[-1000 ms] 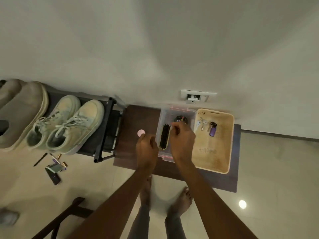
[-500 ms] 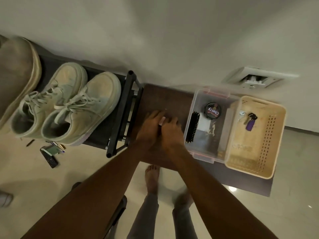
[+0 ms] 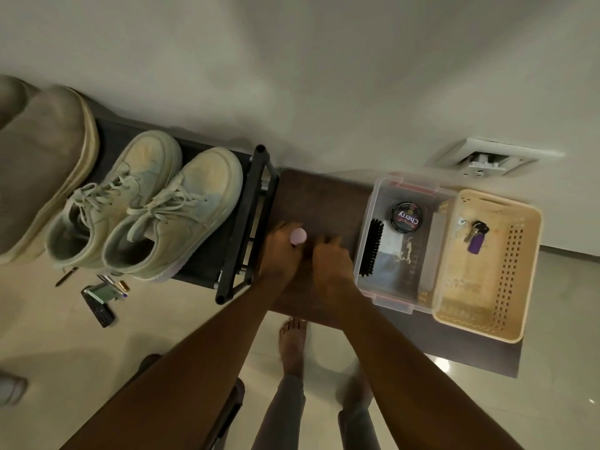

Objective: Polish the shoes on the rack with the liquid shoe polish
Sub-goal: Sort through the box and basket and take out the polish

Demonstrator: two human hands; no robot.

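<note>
Against a pale wall, a dark low table (image 3: 324, 196) stands beside the shoe rack (image 3: 250, 222). The left hand (image 3: 279, 251) grips a pink-capped polish bottle (image 3: 298, 237) over the tabletop; whether the right hand (image 3: 331, 258), its fingers curled, holds anything cannot be told.

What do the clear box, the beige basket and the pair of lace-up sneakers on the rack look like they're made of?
The clear box looks like see-through hard plastic: the shoe brush and round polish tin inside show through its walls. The beige basket seems to be matte moulded plastic, with rows of punched slots in its wall. The sneakers look like pale, matte leather or a synthetic, with woven laces; which one, I cannot tell.
</note>
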